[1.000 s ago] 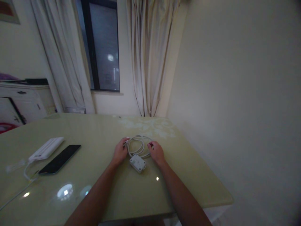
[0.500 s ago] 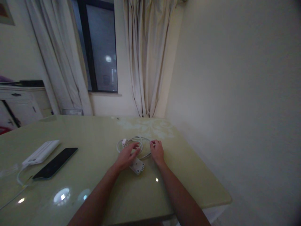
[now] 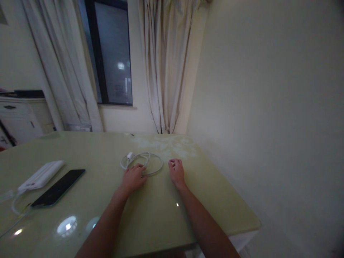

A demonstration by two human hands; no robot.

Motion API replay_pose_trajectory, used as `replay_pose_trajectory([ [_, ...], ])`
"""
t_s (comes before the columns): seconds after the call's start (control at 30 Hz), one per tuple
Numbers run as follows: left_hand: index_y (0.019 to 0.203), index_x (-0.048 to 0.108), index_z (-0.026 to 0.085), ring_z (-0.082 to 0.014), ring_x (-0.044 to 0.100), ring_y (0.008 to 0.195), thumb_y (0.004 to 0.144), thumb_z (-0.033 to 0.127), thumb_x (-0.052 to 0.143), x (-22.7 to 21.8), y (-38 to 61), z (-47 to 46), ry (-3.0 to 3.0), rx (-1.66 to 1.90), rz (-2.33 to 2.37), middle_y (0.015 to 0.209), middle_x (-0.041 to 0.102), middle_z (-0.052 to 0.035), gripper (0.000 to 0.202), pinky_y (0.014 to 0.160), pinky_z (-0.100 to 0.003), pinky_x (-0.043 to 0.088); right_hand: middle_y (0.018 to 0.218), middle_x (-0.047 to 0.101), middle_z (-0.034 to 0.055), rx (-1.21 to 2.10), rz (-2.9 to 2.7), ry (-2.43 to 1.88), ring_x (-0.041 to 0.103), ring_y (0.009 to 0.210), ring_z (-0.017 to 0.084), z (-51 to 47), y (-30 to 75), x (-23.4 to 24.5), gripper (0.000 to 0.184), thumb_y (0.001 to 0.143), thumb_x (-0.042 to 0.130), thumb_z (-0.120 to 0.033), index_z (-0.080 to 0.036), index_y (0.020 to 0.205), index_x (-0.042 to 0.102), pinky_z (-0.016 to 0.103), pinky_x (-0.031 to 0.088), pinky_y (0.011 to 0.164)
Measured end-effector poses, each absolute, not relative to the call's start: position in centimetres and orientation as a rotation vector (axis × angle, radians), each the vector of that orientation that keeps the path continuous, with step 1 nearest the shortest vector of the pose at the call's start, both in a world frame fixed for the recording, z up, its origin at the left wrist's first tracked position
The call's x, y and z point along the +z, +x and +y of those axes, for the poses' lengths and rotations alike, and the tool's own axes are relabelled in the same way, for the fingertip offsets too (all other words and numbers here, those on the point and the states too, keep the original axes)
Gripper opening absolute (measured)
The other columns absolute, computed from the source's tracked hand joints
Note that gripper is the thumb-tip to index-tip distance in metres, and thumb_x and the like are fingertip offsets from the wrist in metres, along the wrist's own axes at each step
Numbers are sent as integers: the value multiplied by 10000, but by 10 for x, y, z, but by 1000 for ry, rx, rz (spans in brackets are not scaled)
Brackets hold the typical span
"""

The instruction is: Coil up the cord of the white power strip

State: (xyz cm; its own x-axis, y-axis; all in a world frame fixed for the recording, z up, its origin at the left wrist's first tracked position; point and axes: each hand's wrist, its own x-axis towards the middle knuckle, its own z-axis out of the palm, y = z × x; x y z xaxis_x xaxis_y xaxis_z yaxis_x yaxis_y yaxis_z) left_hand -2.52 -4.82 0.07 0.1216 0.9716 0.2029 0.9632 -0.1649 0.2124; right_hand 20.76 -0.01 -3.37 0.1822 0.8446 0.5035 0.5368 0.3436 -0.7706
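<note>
My left hand (image 3: 134, 177) lies over the near side of a coiled white cable (image 3: 161, 165), fingers curled down. The white box on that cable is hidden, apparently beneath this hand. At the coil's far left rests the white plug (image 3: 130, 156). To the right, my right hand (image 3: 176, 172) hovers at or just above the table, apart from the coil. Its fingers are loosely bent with a small gap to the thumb, and nothing shows between them.
A black phone (image 3: 59, 188) lies on the glossy table (image 3: 161, 222) at the left. Beside it is a white power bank (image 3: 41, 175) with a cable (image 3: 14, 204) attached. A wall (image 3: 268, 125) runs along the right; curtains (image 3: 169, 71) hang behind.
My left hand has shifted left, and the coil and plug have moved left with it. The white box has gone out of sight. My right hand no longer touches the cable.
</note>
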Motion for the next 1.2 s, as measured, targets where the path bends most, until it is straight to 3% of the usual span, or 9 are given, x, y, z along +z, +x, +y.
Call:
replay_pose_trajectory([
  [0.13, 1169, 723, 247, -312, 620, 1156, 891, 113, 401, -3, -55, -47, 2108, 475, 2400, 1297, 654, -98, 446, 1021, -490, 411, 1039, 592, 81, 346, -1523, -1287, 627, 831, 180, -1, 206, -33, 223, 924, 515, -333, -190, 961, 682, 312, 526, 783],
  [0.33, 1113, 702, 114, -384, 589, 1140, 927, 156, 390, -7, -62, -47, 1980, 597, 2718, 1190, 662, -200, 366, 1002, -521, 392, 1045, 628, 84, 268, -1649, -1307, 637, 902, 192, -10, 203, -23, 202, 940, 510, -279, -191, 982, 687, 319, 518, 837],
  [0.5, 1366, 563, 198, -267, 509, 1311, 995, 331, 383, -7, -1, -47, 2319, 1162, 1956, 1410, 587, -114, 433, 1120, -434, 366, 1130, 714, 92, 134, -2176, -1122, 612, 1105, 241, -27, 181, -22, 247, 932, 573, -267, -210, 1133, 705, 377, 454, 1018],
  [0.57, 1389, 560, 231, -231, 488, 1348, 1005, 360, 380, -8, 22, -53, 2454, 1148, 1565, 1463, 558, -80, 444, 1156, -409, 344, 1234, 704, 95, 142, -2378, -1009, 601, 1176, 252, -30, 170, -29, 333, 900, 601, -226, -222, 1221, 690, 385, 425, 1079],
  [0.63, 1301, 645, 244, -216, 545, 1286, 1009, 375, 382, -10, 35, -59, 2464, 1047, 1358, 1383, 631, -66, 414, 1136, -391, 379, 1306, 681, 95, 180, -2475, -948, 597, 1218, 255, -30, 164, -39, 399, 871, 603, -182, -225, 1260, 682, 381, 412, 1111],
  [0.77, 1182, 722, 226, -216, 614, 1183, 1003, 412, 404, -10, 34, -65, 2336, 970, 1302, 1237, 715, -69, 409, 1084, -379, 438, 1364, 648, 96, 210, -2541, -885, 604, 1242, 253, -29, 161, -52, 458, 859, 599, -172, -205, 1312, 659, 375, 425, 1118],
  [1.0, 1182, 724, 228, -223, 617, 1179, 992, 406, 409, -9, 35, -64, 2325, 980, 1316, 1232, 716, -71, 408, 1089, -385, 435, 1374, 627, 162, 135, -2558, -949, 602, 1258, 284, -30, 162, -50, 501, 873, 568, -149, -127, 1371, 611, 398, 437, 1111],
  [1.13, 1337, 630, 232, -213, 589, 1234, 1020, 378, 320, -8, 30, -60, 2405, 944, 1359, 1312, 679, -70, 467, 1120, -389, 399, 1360, 646, 130, 174, -2497, -941, 596, 1264, 264, -33, 164, -42, 502, 864, 607, -185, -173, 1366, 620, 386, 409, 1136],
  [1.2, 1441, 528, 219, -234, 555, 1283, 1017, 331, 300, -6, 17, -57, 2418, 1005, 1609, 1380, 633, -97, 495, 1162, -431, 336, 1395, 624, 113, 217, -2384, -972, 577, 1291, 255, -33, 171, -34, 515, 886, 621, -244, -196, 1397, 593, 387, 401, 1145],
])
